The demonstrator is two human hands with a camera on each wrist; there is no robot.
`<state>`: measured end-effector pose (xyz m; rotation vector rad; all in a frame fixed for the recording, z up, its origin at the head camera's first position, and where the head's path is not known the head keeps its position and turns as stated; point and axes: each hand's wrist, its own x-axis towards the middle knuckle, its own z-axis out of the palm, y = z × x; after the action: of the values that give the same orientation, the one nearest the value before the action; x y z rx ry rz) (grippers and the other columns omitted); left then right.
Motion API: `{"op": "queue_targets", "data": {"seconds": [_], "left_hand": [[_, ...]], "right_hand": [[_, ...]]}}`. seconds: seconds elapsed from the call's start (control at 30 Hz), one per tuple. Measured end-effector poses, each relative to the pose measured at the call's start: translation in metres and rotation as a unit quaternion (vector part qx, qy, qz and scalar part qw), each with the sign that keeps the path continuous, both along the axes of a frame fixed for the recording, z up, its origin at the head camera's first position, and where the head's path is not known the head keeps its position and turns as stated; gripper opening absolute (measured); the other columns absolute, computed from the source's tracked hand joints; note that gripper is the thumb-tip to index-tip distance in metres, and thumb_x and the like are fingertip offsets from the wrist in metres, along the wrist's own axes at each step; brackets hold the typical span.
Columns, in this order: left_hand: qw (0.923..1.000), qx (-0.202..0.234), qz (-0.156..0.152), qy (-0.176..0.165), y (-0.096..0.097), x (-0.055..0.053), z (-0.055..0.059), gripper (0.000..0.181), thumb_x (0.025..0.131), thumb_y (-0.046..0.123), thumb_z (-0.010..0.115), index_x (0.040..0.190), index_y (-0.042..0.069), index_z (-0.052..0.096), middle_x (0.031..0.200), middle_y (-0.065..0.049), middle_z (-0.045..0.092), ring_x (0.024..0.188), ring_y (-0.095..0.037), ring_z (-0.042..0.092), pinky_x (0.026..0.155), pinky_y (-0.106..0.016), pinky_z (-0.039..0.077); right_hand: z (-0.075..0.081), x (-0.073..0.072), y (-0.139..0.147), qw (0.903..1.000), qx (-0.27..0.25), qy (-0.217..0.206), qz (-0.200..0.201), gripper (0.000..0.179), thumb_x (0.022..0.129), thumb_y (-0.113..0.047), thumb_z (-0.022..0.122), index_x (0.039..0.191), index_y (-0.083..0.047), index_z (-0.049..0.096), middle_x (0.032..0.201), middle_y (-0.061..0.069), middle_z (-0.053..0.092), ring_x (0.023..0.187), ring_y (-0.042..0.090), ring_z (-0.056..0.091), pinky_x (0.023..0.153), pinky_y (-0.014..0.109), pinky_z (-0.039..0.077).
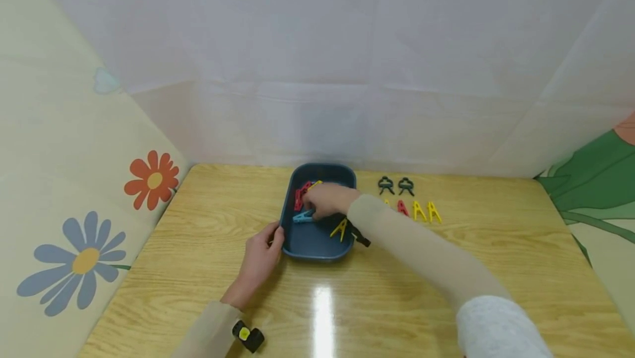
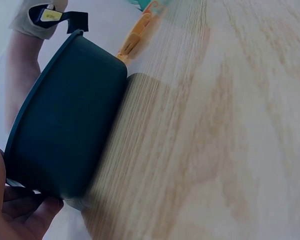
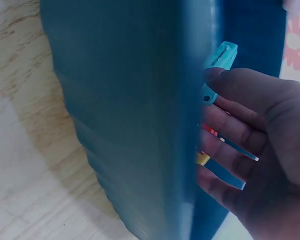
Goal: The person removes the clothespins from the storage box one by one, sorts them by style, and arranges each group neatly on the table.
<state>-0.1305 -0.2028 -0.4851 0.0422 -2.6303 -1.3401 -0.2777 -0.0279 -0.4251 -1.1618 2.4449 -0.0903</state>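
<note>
Head view: sleeve [image 1: 421,247] partly hides tray [image 1: 315,245], red clip [image 1: 402,207].

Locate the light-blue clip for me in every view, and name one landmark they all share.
Head: the light-blue clip is just left of centre, below mid-height, at the fingers of the right hand.
Left wrist: it does not show in this picture.
Right wrist: right of centre, in the upper half, at the thumb tip.
Shared landmark: the dark blue bin.
</note>
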Motion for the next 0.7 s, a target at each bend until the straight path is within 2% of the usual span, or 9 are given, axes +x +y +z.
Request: {"op": "queue_targets", "data": {"seconds": [0.2, 0.37, 0.53, 0.7], "left_hand": [[1.0000, -0.002, -0.002, -0.001, 0.000, 0.000, 0.000, 0.033, 0.108, 0.014, 0.054, 0.131, -0.005, 0.069, 0.118, -0.022, 0.074, 0.104, -0.030, 0.072, 0.085, -0.042, 0.060], [1.0000, 0.000, -0.004, -0.006, 0.000, 0.001, 0.001, 0.033, 0.109, 0.014, 0.053, 0.132, -0.005, 0.068, 0.120, -0.022, 0.073, 0.105, -0.030, 0.072, 0.086, -0.042, 0.060], [0.9999, 0.000, -0.006, -0.015, 0.001, 0.003, 0.002, 0.035, 0.109, 0.015, 0.052, 0.134, -0.005, 0.066, 0.123, -0.023, 0.072, 0.108, -0.031, 0.071, 0.088, -0.044, 0.059], [0.9998, 0.000, -0.001, -0.020, 0.001, 0.002, 0.002, 0.034, 0.109, 0.014, 0.053, 0.134, -0.006, 0.066, 0.123, -0.024, 0.071, 0.109, -0.032, 0.071, 0.088, -0.045, 0.060]], "right_hand": [[0.011, 0.000, 0.010, 0.9991, -0.039, -0.017, 0.005, 0.021, 0.097, -0.022, 0.076, 0.115, -0.012, 0.074, 0.109, 0.000, 0.072, 0.097, 0.013, 0.065, 0.089, 0.031, 0.054], [0.018, 0.001, 0.023, 0.9979, -0.062, -0.018, 0.003, 0.025, 0.098, -0.024, 0.074, 0.121, -0.013, 0.073, 0.117, 0.002, 0.072, 0.106, 0.016, 0.066, 0.094, 0.033, 0.054], [0.025, 0.003, 0.041, 0.9962, -0.084, -0.019, 0.010, 0.031, 0.099, -0.024, 0.073, 0.127, -0.010, 0.071, 0.122, 0.005, 0.071, 0.111, 0.019, 0.065, 0.097, 0.036, 0.052], [0.030, 0.005, 0.065, 0.9925, -0.119, -0.012, 0.026, 0.030, 0.101, -0.021, 0.070, 0.127, -0.008, 0.070, 0.122, 0.007, 0.070, 0.111, 0.021, 0.064, 0.097, 0.037, 0.052]]}}
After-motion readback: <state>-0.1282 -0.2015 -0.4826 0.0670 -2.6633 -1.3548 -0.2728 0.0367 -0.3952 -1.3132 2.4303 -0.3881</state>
